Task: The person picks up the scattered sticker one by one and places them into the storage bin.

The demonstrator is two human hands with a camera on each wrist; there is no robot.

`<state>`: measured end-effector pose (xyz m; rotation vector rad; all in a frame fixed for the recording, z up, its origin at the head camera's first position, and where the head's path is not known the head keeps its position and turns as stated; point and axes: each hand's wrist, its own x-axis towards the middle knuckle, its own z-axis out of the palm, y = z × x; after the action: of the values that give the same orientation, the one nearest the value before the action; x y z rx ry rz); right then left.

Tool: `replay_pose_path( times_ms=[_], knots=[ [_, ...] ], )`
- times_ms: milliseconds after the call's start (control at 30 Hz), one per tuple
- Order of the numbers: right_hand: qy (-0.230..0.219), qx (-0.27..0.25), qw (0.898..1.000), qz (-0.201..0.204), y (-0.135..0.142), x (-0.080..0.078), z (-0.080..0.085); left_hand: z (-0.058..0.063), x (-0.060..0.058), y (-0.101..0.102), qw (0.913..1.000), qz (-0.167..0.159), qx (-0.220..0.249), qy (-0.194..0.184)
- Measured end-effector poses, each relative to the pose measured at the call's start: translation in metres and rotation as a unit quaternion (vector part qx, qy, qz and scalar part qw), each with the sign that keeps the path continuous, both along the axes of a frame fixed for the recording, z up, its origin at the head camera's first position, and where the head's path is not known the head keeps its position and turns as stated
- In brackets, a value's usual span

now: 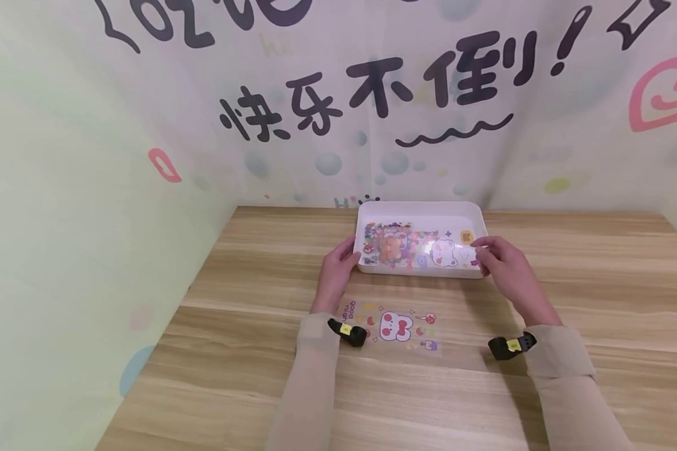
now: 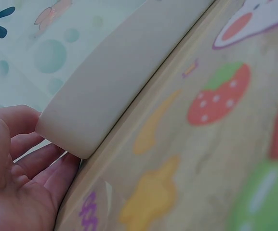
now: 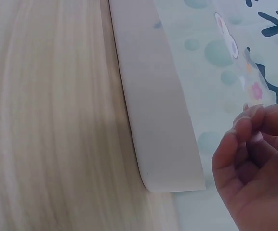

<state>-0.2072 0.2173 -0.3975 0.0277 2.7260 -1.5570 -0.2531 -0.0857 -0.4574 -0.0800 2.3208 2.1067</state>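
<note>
A white tray (image 1: pixel 417 271) stands on the table near the back wall, with printed see-through pieces in it. My left hand (image 1: pixel 338 266) grips its front left corner, thumb at the rim and the other fingers along the outside, as the left wrist view shows. Between the thumb and fingertips of my right hand (image 1: pixel 502 260) is the right end of a clear plastic sheet (image 3: pixel 256 90) printed with a white bear (image 1: pixel 443 252) and small flowers. This end is raised above the tray's rim. To its left, a colourful piece with a brown bear (image 1: pixel 393 246) lies in the tray.
Another clear sheet (image 1: pixel 396 327), printed with a white rabbit, fruit and lettering, lies flat on the wooden table (image 1: pixel 248 351) between my forearms. A printed wall cloth (image 1: pixel 293 169) hangs right behind the tray. Both wrists wear black straps.
</note>
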Motion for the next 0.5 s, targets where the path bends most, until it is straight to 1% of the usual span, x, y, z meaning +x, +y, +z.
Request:
replay_pose_path(
  times_ms=[300,500],
  knots=[
    [-0.011,0.000,1.000,0.011,-0.001,-0.005,0.002,0.002,0.002,0.000,1.0000,-0.001,0.003,0.004],
    [-0.001,-0.005,1.000,0.009,-0.003,-0.011,0.000,0.002,0.002,0.000,1.0000,0.000,0.008,0.002]
  ],
)
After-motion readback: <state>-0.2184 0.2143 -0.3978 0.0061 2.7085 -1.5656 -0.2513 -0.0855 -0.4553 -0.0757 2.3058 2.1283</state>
